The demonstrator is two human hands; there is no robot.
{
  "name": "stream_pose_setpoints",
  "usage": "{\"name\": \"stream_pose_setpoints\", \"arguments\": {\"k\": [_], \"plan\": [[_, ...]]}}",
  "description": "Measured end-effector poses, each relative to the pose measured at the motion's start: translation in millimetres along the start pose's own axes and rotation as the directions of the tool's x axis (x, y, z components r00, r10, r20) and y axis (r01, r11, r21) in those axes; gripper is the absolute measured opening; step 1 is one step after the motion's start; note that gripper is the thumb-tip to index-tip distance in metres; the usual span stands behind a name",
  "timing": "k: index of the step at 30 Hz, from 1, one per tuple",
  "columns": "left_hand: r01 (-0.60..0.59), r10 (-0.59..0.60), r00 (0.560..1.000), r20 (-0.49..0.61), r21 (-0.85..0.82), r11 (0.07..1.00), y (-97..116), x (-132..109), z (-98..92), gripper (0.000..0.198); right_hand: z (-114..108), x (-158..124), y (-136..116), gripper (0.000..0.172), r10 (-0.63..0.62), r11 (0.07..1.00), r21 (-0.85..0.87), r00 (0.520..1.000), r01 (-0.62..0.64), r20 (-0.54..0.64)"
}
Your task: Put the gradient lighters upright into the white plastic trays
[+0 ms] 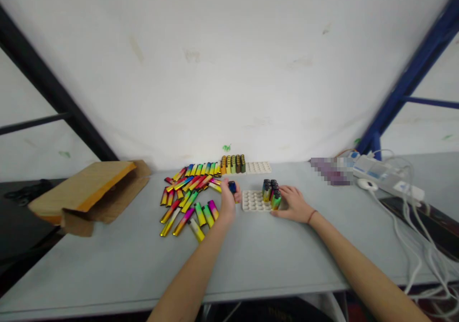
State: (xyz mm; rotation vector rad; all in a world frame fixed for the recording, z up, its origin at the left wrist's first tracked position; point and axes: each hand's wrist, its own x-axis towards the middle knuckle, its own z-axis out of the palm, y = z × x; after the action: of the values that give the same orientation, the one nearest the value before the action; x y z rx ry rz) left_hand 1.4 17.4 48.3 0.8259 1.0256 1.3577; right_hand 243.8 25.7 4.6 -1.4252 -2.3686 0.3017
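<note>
My left hand (230, 201) is closed around a lighter whose dark blue top (232, 187) shows above the fingers; most of its body is hidden. A white tray with round holes (253, 201) lies just to the right of that hand. Several shiny multicoloured lighters (271, 191) stand upright in the tray's right part. Around its right end, my right hand (296, 205) has its thumb at the near corner and fingers at the far side. Many metallic rainbow-coloured lighters (186, 202) lie loose to the left of my left hand.
Behind, a second white tray (258, 167) bears upright lighters (233, 164) in its left part. An open cardboard box (89, 188) rests at the left. At the right are a power strip (389, 176), white cables (416, 236) and a dark flat object (426, 226). A wall closes the table's back.
</note>
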Motion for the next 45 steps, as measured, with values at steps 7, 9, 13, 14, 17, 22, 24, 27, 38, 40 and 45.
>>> {"name": "stream_pose_setpoints", "arguments": {"k": [7,9,13,14,17,22,24,27,38,40,45], "plan": [[0.031,-0.036,0.994,-0.103,-0.047,0.998,-4,-2,8.1,0.046,0,0,0,0.075,-0.016,1.000,-0.019,1.000,0.016,-0.003],[0.014,-0.022,0.988,-0.151,-0.054,0.998,-6,-1,8.4,0.046,0,0,1,0.074,-0.027,0.999,-0.023,1.000,0.027,0.001],[0.005,-0.022,0.972,-0.235,-0.072,0.997,-9,0,10.0,0.045,1,1,4,0.075,-0.034,0.999,-0.039,0.999,0.034,0.001],[0.012,-0.030,0.967,-0.254,-0.075,0.997,-9,0,10.9,0.045,1,1,4,0.076,-0.035,0.998,-0.043,0.999,0.035,0.000],[0.015,-0.042,0.957,-0.287,-0.094,0.995,-10,-1,14.3,0.045,2,1,5,0.078,-0.039,0.998,-0.052,0.999,0.039,0.000],[0.055,-0.093,0.964,-0.249,-0.157,0.986,-10,-5,17.9,0.048,3,2,7,0.078,-0.029,0.998,-0.062,1.000,0.030,0.006],[0.083,-0.122,0.964,-0.236,-0.169,0.982,-10,-6,18.0,0.051,3,2,8,0.079,-0.030,0.997,-0.069,1.000,0.030,0.010],[0.090,-0.125,0.966,-0.226,-0.159,0.983,-11,-5,17.3,0.053,4,3,8,0.080,-0.037,0.996,-0.078,0.999,0.037,0.011],[-0.041,0.009,0.926,-0.377,-0.076,0.996,-7,1,13.7,0.037,5,3,12,0.077,-0.063,0.997,-0.052,0.998,0.063,-0.005],[-0.052,0.012,0.923,-0.384,-0.095,0.994,-6,-1,14.6,0.037,5,3,12,0.078,-0.059,0.997,-0.055,0.998,0.059,0.002],[-0.039,-0.013,0.949,-0.315,-0.161,0.986,-6,-5,17.1,0.039,3,3,10,0.078,-0.054,0.997,-0.056,0.998,0.055,0.020]]}}
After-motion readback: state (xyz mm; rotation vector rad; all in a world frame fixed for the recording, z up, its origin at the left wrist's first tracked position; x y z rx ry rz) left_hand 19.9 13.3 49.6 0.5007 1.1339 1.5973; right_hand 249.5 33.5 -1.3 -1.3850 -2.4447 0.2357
